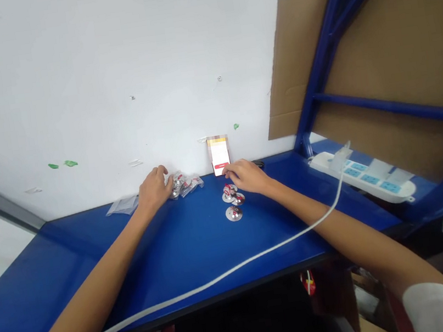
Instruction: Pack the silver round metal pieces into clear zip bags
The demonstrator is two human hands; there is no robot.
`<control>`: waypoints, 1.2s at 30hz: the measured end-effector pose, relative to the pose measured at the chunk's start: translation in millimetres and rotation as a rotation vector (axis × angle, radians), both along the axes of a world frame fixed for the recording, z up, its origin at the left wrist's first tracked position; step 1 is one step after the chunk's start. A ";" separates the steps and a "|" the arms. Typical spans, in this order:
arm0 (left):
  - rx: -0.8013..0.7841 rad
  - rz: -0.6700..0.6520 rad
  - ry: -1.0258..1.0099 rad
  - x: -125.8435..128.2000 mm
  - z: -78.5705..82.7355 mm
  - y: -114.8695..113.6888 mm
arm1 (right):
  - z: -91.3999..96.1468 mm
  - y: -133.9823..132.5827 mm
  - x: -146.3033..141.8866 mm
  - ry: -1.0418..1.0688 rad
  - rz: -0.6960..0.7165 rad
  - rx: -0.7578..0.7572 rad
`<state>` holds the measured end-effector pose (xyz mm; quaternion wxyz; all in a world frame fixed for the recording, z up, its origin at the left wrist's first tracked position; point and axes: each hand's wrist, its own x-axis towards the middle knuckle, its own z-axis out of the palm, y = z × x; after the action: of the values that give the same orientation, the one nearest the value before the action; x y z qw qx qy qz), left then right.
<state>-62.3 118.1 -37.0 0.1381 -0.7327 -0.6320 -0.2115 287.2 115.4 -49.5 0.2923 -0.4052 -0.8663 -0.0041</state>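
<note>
My left hand (155, 188) is at the back of the blue table, its fingers bent and apart. It lies beside clear plastic bags (185, 183) that hold silvery domed metal discs with red cords, like finger cymbals. A phone (220, 156) with a lit screen leans upright against the wall. My right hand (248, 175) is at the phone's lower edge with bent fingers, none seen gripping anything; whether a fingertip touches the screen I cannot tell. Below that hand lie several unbagged finger cymbals (234, 213), some overlapping.
Flat clear plastic bags (122, 205) lie left of my left hand. A white cable (221, 278) runs across the front of the blue table (184, 249) to a power strip (362, 176) at the right. Blue frame bars (318, 46) and cardboard (285, 62) stand on the right.
</note>
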 end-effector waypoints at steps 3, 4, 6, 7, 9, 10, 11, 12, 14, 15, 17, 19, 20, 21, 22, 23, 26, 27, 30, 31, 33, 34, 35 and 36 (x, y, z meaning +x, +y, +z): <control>-0.003 -0.092 -0.010 -6.8 -5.9 -14.1 | -2.3 -1.7 -1.5 -0.004 0.018 -0.003; 0.000 -0.115 -0.014 -9.5 -8.7 -17.9 | -3.2 -3.0 -2.2 -0.004 0.021 0.002; 0.012 -0.145 -0.027 -14.5 -14.1 -23.1 | -4.4 -4.6 -3.2 0.007 0.003 0.027; 0.016 -0.153 -0.036 -16.6 -15.9 -24.5 | -4.6 -3.9 -3.1 0.026 -0.021 0.044; 0.031 -0.151 -0.066 -20.0 -16.0 -25.3 | -3.1 3.7 -1.1 0.100 -0.084 0.085; 0.041 -0.142 -0.082 -21.7 -14.3 -25.1 | -1.2 11.3 0.7 0.154 -0.113 0.104; 0.056 -0.127 -0.094 -23.9 -11.5 -24.8 | 1.5 21.5 2.8 0.210 -0.130 0.123; 0.070 -0.108 -0.099 -26.7 -8.0 -24.5 | 4.7 33.9 4.6 0.278 -0.166 0.150; 0.094 -0.050 -0.099 -35.9 -0.7 -23.3 | 11.4 62.6 6.4 0.405 -0.256 0.199; 0.099 -0.012 -0.105 -42.4 2.4 -22.2 | 13.9 77.0 5.8 0.465 -0.300 0.201; 0.087 0.074 -0.144 -57.7 6.1 -19.2 | 16.4 101.3 1.9 0.520 -0.293 0.162; 0.068 0.148 -0.198 -73.2 6.7 -15.3 | 15.5 116.6 -3.9 0.552 -0.308 0.151; 0.064 0.174 -0.217 -79.6 6.1 -13.3 | 14.3 120.8 -6.8 0.559 -0.320 0.160; 0.064 0.193 -0.228 -84.7 5.3 -11.7 | 13.0 123.2 -9.3 0.562 -0.336 0.178; 0.069 0.204 -0.234 -88.1 4.5 -10.3 | 11.7 124.4 -11.1 0.563 -0.349 0.198; 0.075 0.210 -0.237 -89.8 3.7 -9.5 | 10.7 124.7 -12.3 0.563 -0.355 0.214; 0.092 0.204 -0.241 -87.4 3.5 -9.9 | 9.6 123.8 -10.8 0.585 -0.335 0.217; 0.093 0.198 -0.242 -85.2 4.2 -10.7 | 9.8 123.4 -8.9 0.596 -0.314 0.204; 0.082 0.183 -0.243 -80.3 7.8 -13.3 | 10.1 121.9 -1.0 0.598 -0.241 0.162; 0.074 0.182 -0.238 -80.1 9.2 -13.7 | 10.0 121.3 1.7 0.587 -0.222 0.153; 0.048 0.193 -0.224 -82.7 11.6 -13.5 | 9.6 120.1 5.8 0.559 -0.198 0.150; 0.030 0.203 -0.219 -85.0 12.5 -12.9 | 9.3 119.6 7.0 0.547 -0.192 0.151; 0.012 0.215 -0.220 -87.8 13.1 -12.2 | 9.1 119.2 7.6 0.539 -0.190 0.152; -0.006 0.228 -0.226 -90.5 13.4 -11.5 | 8.8 118.9 7.8 0.535 -0.193 0.152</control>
<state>-152.8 106.6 -23.6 0.0870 -0.6282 -0.7232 -0.2736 294.9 234.4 -40.7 0.5381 -0.4491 -0.7132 0.0100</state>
